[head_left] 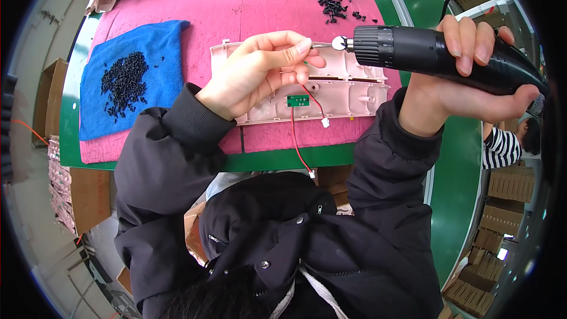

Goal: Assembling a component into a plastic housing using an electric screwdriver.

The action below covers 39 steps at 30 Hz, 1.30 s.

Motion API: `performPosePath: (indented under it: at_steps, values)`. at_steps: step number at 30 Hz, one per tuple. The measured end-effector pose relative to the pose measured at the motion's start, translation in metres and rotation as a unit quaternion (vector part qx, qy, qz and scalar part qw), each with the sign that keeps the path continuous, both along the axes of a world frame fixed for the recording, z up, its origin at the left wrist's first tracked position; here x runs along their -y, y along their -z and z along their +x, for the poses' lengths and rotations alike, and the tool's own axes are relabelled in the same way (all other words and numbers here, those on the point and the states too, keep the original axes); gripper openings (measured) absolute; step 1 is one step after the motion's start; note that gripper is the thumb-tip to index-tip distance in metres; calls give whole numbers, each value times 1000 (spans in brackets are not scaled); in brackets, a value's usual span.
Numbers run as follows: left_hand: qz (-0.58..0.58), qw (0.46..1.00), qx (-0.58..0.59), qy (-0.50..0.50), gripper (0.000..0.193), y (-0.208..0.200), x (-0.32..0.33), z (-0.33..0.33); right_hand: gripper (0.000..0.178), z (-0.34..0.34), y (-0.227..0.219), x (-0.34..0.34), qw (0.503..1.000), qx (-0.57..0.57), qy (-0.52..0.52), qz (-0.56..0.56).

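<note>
My right hand [466, 71] is wrapped round a black electric screwdriver [407, 47], held level with its bit pointing left. A round white piece [339, 43] sits on the bit's shank near the chuck. My left hand [269, 68] is closed in a pinch at the bit's tip; whatever lies between thumb and fingers is too small to make out. Below both hands, two long pale pink plastic housing parts [348, 95] lie side by side on the mat. One carries a small green circuit board [298, 101], and red wires with white connectors [325, 123] hang over it.
A pink foam mat [207, 12] covers much of the green table [455, 195]. On its left, a blue cloth [162, 41] bears a heap of small black screws [124, 82]. Larger black screws [331, 3] lie at the back right. Another person [505, 145] is at far right, near stacked cardboard.
</note>
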<state>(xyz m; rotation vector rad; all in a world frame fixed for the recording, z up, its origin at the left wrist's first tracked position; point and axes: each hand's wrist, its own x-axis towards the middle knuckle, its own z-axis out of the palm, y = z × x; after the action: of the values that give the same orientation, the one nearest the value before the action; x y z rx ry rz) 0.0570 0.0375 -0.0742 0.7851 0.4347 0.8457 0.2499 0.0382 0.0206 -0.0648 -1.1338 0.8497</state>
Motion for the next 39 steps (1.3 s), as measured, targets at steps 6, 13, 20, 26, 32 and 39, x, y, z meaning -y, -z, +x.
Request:
performPosePath:
  at_steps: [6,13,20,26,32,39]
  values:
    - [2,1000,-19,-16,16,-2,0,3,64,-3,-2,2,1000,2,8,1]
    - [112,978,-148,-97,20,-6,3,-1,64,24,1,-10,995,92,-19,18]
    - [500,686,-473,-237,18,-4,-10,-21,62,-5,10,-25,993,101,-60,16]
    - [535,661,-488,-195,17,16,-12,-26,49,-57,19,-26,979,-11,-158,-127]
    - [523,678,-481,-189,13,18,-12,-25,48,-64,30,-44,849,-174,-497,-31]
    - [567,634,-484,-205,10,19,-11,-27,53,-66,28,-31,971,110,-210,-38]
